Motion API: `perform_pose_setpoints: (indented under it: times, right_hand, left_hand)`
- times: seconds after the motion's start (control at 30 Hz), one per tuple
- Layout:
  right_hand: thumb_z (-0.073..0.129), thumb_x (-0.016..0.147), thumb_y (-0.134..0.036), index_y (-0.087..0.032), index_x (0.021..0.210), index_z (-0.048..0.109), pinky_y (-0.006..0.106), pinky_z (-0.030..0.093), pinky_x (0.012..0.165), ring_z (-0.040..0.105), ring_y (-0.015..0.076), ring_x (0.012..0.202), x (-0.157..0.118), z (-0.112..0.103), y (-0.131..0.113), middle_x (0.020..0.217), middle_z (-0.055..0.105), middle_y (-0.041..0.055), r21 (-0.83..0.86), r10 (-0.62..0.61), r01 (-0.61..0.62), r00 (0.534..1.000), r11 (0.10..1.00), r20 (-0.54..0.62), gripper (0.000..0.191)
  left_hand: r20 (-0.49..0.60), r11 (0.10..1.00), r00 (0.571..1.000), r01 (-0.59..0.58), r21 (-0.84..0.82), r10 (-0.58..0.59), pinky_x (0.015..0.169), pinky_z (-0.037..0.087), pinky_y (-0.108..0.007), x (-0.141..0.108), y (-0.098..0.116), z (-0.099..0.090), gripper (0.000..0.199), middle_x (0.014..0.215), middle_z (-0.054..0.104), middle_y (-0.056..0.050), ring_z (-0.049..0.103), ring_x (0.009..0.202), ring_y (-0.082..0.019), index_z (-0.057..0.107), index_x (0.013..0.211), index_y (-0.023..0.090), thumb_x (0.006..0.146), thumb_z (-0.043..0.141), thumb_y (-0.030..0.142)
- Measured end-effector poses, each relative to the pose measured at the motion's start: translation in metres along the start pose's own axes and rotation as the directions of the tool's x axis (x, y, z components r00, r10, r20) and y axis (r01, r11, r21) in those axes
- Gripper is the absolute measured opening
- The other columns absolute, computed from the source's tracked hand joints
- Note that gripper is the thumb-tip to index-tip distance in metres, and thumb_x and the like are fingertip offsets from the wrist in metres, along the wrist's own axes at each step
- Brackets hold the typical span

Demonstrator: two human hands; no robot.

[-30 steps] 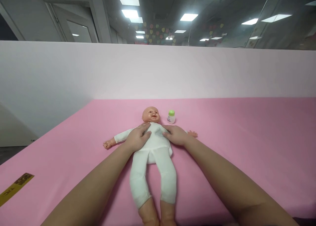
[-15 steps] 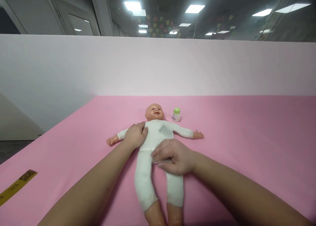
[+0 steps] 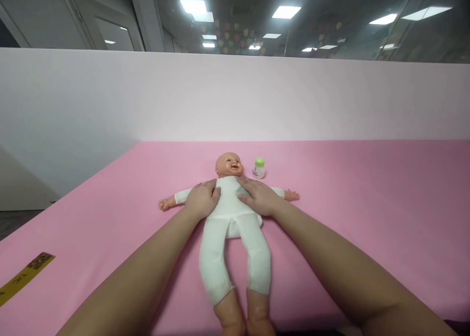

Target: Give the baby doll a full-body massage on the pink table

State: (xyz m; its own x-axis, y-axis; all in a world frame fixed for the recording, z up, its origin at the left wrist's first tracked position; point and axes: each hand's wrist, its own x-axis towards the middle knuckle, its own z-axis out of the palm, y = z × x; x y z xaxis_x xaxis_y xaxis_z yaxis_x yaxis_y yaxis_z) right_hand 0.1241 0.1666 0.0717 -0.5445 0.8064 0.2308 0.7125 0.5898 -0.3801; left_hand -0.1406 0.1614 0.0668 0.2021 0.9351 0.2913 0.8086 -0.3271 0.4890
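A baby doll (image 3: 231,204) with a white cloth body lies on its back, its head toward the far wall and its feet toward me. My left hand (image 3: 202,199) rests over the doll's shoulder and side on the left, fingers laid out and thumb apart. On the other side my right hand (image 3: 259,196) lies flat across the chest and shoulder, its fingertips near the neck. Parts of the doll's upper arms are hidden under both hands. Close to the doll's head, on the right, stands a small jar (image 3: 259,168) with a green lid.
The doll and jar are on a pink-covered surface (image 3: 360,204). A white wall (image 3: 257,96) runs along its back edge, with glass and ceiling lights above. At the lower left, a yellow strip (image 3: 25,278) with a printed code lies on the pink cover.
My right hand has moved up from the doll's hip to its chest and shoulder, uncovering the hips and thighs. My left hand stays at the same shoulder.
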Motion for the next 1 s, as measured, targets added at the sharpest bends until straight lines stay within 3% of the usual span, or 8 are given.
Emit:
perform_pose_setpoints:
  times: [0.23,0.37,0.47,0.53,0.67,0.77,0.87,1.0]
  right_hand:
    - [0.044,0.107,-0.063,-0.032,0.162,0.046,0.048,0.047,0.108,0.060,0.0353,0.136,-0.009,-0.012,0.001,0.152,0.063,0.0058,0.014,0.166,-0.167,0.986,0.986,0.007,0.063]
    - [0.045,0.107,-0.064,-0.034,0.161,0.046,0.048,0.048,0.106,0.063,0.0359,0.131,-0.010,-0.013,-0.002,0.148,0.066,0.0047,0.032,0.185,-0.185,0.983,0.982,0.007,0.062]
    - [0.045,0.106,-0.065,-0.035,0.161,0.047,0.047,0.048,0.105,0.064,0.0357,0.129,-0.010,-0.013,-0.002,0.146,0.067,0.0047,0.041,0.194,-0.194,0.981,0.980,0.011,0.062]
    - [0.046,0.106,-0.066,-0.034,0.161,0.047,0.046,0.048,0.104,0.065,0.0352,0.129,-0.010,-0.013,-0.002,0.145,0.068,0.0052,0.042,0.208,-0.208,0.978,0.977,0.019,0.063]
    - [0.047,0.105,-0.067,-0.033,0.161,0.047,0.043,0.048,0.105,0.064,0.0338,0.130,-0.011,-0.012,-0.001,0.144,0.068,0.0048,0.033,0.231,-0.232,0.973,0.972,0.021,0.065]
    - [0.047,0.106,-0.066,-0.035,0.160,0.048,0.042,0.048,0.104,0.064,0.0325,0.132,-0.011,-0.011,0.000,0.148,0.066,0.0029,0.039,0.208,-0.208,0.978,0.977,0.012,0.062]
    - [0.048,0.106,-0.065,-0.033,0.158,0.050,0.041,0.048,0.104,0.063,0.0320,0.132,-0.011,-0.010,0.001,0.149,0.066,0.0036,0.038,0.204,-0.204,0.979,0.978,0.007,0.061]
    - [0.046,0.108,-0.061,-0.030,0.158,0.050,0.041,0.049,0.105,0.062,0.0320,0.134,-0.010,-0.008,0.000,0.149,0.065,0.0056,0.018,0.195,-0.195,0.981,0.981,-0.007,0.059]
  left_hand:
    - [-0.026,0.995,0.996,0.085,-0.059,-0.087,0.113,0.042,-0.051,-0.002,-0.023,-0.013,0.057,0.147,0.065,-0.019,0.059,0.136,-0.042,0.065,0.142,0.019,0.097,0.058,0.053]
    - [-0.040,0.954,0.992,0.102,-0.281,-0.118,0.116,0.043,-0.050,-0.013,-0.018,-0.033,0.058,0.146,0.067,-0.012,0.061,0.134,-0.040,0.070,0.142,0.025,0.089,0.072,0.049]
    - [0.007,0.820,1.000,0.023,-0.572,-0.023,0.111,0.049,-0.048,-0.025,0.008,-0.044,0.037,0.130,0.076,-0.011,0.066,0.127,-0.039,0.084,0.117,0.025,0.086,0.078,0.045]
    - [0.124,0.741,0.987,0.006,-0.671,0.105,0.104,0.055,-0.048,-0.034,0.028,-0.046,0.028,0.116,0.080,-0.013,0.072,0.115,-0.038,0.088,0.102,0.022,0.085,0.080,0.042]
    - [0.295,0.633,0.853,-0.053,-0.772,0.431,0.098,0.060,-0.045,-0.046,0.055,-0.042,0.024,0.106,0.082,-0.012,0.077,0.105,-0.032,0.087,0.102,0.019,0.092,0.076,0.037]
    - [0.317,0.576,0.806,-0.036,-0.817,0.500,0.101,0.059,-0.044,-0.050,0.060,-0.036,0.025,0.110,0.082,-0.012,0.076,0.107,-0.030,0.086,0.109,0.019,0.097,0.072,0.036]
    - [0.278,0.604,0.831,-0.086,-0.792,0.482,0.107,0.057,-0.045,-0.047,0.058,-0.030,0.027,0.123,0.079,-0.010,0.073,0.118,-0.029,0.083,0.119,0.022,0.100,0.065,0.031]
    - [0.215,0.803,0.857,-0.312,-0.508,0.469,0.124,0.042,-0.047,-0.031,0.050,-0.017,0.037,0.145,0.069,-0.006,0.056,0.144,-0.028,0.076,0.134,0.026,0.100,0.061,0.028]
